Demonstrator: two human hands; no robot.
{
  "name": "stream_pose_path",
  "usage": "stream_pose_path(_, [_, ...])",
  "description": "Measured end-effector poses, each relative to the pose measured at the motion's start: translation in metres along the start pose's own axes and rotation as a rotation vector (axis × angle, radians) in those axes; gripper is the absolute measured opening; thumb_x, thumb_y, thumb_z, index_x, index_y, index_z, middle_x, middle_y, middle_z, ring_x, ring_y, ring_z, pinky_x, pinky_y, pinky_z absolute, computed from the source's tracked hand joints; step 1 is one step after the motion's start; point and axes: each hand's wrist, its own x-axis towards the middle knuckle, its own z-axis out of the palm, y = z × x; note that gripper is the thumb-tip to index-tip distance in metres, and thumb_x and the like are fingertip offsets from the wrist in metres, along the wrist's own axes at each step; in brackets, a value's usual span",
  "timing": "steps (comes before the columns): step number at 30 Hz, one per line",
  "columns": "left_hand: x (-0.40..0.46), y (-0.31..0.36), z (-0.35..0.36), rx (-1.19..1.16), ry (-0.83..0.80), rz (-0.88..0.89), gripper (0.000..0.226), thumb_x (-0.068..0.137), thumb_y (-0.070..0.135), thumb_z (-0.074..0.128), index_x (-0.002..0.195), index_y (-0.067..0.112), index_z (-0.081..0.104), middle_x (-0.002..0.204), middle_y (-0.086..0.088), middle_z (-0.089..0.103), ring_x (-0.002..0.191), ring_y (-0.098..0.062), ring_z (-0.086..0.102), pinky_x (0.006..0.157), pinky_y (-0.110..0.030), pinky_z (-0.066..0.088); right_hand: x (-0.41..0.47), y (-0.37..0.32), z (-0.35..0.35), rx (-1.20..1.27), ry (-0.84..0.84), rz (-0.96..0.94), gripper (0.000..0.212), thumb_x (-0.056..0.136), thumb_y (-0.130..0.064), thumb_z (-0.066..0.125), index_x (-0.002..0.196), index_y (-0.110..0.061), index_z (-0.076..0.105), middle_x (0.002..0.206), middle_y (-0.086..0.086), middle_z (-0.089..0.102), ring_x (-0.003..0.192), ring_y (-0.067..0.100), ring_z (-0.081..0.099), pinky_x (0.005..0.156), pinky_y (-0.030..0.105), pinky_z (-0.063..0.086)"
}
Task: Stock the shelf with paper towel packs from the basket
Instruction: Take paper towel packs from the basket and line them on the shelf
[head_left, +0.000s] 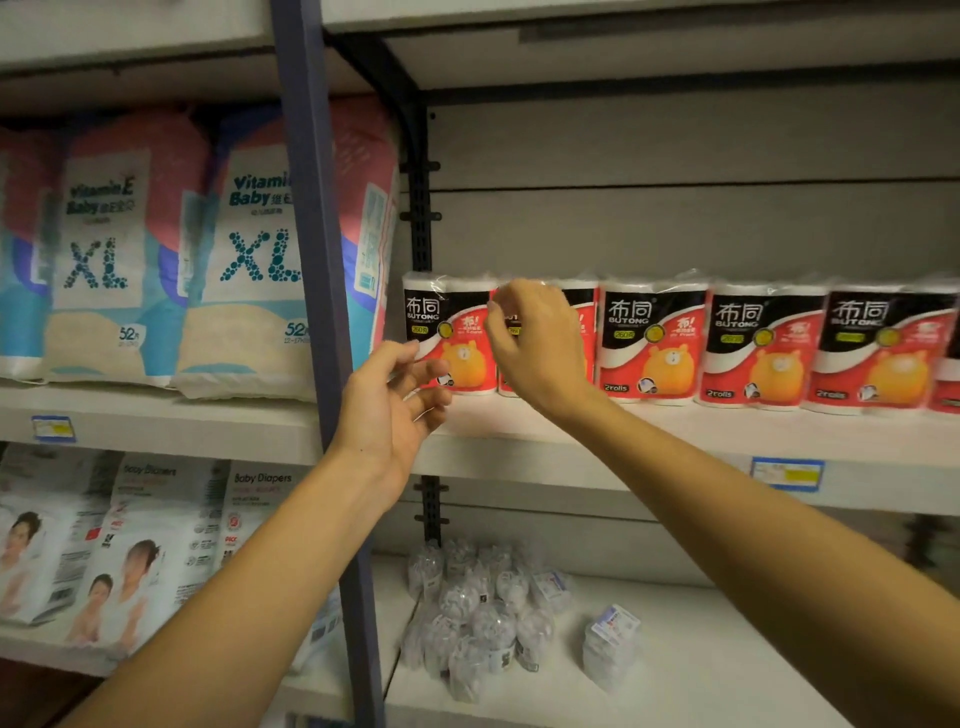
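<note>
A row of several red, black and white paper towel packs stands along the back of the white shelf (675, 436). The leftmost pack (460, 364) sits at the shelf's left end, by the bracket. My left hand (389, 410) hovers just in front of its lower left corner, palm turned up, fingers spread, holding nothing. My right hand (535, 343) is raised against the front of the second pack (584, 317) and hides most of it. Its fingers are loosely curled and not wrapped around the pack. More packs (763, 348) continue to the right. The basket is out of view.
A blue upright post (317, 234) divides the bays. Large XL diaper bags (104, 249) fill the left shelf, with baby diaper bags (130, 540) below. Small clear-wrapped items (478, 613) lie on the lower right shelf. A blue price tag (787, 474) hangs on the shelf edge.
</note>
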Motion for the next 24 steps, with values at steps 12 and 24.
stream_pose_path(12, [-0.065,-0.035,-0.003,0.08,-0.141,-0.104,0.011,0.095,0.02,0.051,0.085,0.017,0.055,0.067,-0.001,0.066,0.055,-0.015,0.054,0.061,-0.028,0.042,-0.094,-0.031,-0.095,0.14,-0.019,0.222,0.013,0.095,-0.02,0.055,0.085,-0.013,0.059,0.06,0.0,0.06,0.055,0.015,0.056,0.054,0.037,0.048])
stream_pose_path(24, [-0.097,-0.107,0.02,0.074,-0.135,-0.252,0.015,0.094,0.019,0.05,0.08,0.015,0.053,0.064,0.001,0.065,0.051,-0.014,0.053,0.056,-0.027,0.04,-0.175,0.001,-0.135,0.144,-0.143,0.348,0.013,0.093,-0.024,0.056,0.083,-0.016,0.058,0.052,0.006,0.06,0.05,0.026,0.058,0.059,0.044,0.05])
